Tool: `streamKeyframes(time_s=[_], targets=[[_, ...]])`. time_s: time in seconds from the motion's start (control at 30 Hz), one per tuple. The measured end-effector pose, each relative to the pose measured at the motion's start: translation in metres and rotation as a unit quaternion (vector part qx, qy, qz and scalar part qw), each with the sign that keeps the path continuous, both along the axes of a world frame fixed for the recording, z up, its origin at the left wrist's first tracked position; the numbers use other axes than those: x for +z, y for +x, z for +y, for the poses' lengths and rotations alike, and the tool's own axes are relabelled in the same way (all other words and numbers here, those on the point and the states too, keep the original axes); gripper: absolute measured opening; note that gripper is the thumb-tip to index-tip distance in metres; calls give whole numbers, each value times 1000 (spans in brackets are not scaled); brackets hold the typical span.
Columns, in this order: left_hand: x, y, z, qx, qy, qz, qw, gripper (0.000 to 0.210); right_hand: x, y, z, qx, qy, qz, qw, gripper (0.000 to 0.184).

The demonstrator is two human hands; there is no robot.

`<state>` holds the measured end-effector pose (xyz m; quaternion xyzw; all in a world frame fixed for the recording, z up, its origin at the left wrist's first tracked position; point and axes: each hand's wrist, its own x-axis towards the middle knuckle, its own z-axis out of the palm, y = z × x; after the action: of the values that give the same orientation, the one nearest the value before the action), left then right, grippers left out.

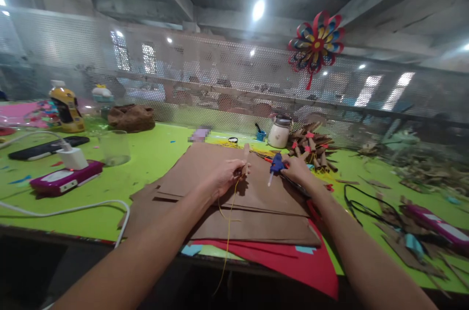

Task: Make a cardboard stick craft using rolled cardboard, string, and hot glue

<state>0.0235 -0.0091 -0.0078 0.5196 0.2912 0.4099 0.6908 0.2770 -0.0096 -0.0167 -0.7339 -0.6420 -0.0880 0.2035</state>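
My left hand [234, 174] is closed around a small rolled brown paper tube [246, 152], which points upward above the cardboard. A thin yellow string [229, 222] hangs from it past the front table edge. Opposite, my right hand [297, 169] has its fingers around a blue glue gun [277, 163]. A pale glue stick [270, 180] juts from the gun, and its orange tip faces left. Under both hands lies a stack of brown cardboard sheets [205, 197], with red paper [315, 268] sticking out below.
Behind my right hand is a pile of paper rolls [317, 148] beside a white jar [279, 133]. A black cable [351, 205] and a purple power strip [439, 224] lie right. On the left are another power strip [68, 179], a clear cup [115, 147] and a yellow bottle [67, 107].
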Motion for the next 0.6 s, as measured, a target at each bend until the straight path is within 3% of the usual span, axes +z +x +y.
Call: streamKeyframes(time_s=[0.1,0.17,0.27,0.43,0.6], targets=[[-1,0,0,10,-8,-5,1000,16,12,-16,-7,22,51,35,998,26],[-2,1,1,16,-5,-18,1000,14,20,-37,-16,84,77,130,985,26],[-4,0,2,13,26,-24,999,14,26,-75,-31,183,34,273,944,42],[-5,0,0,1,53,-9,999,19,14,-112,-39,217,-8,352,911,45],[-3,0,-2,-10,43,-38,998,18,3,-115,-33,220,-58,501,835,46]])
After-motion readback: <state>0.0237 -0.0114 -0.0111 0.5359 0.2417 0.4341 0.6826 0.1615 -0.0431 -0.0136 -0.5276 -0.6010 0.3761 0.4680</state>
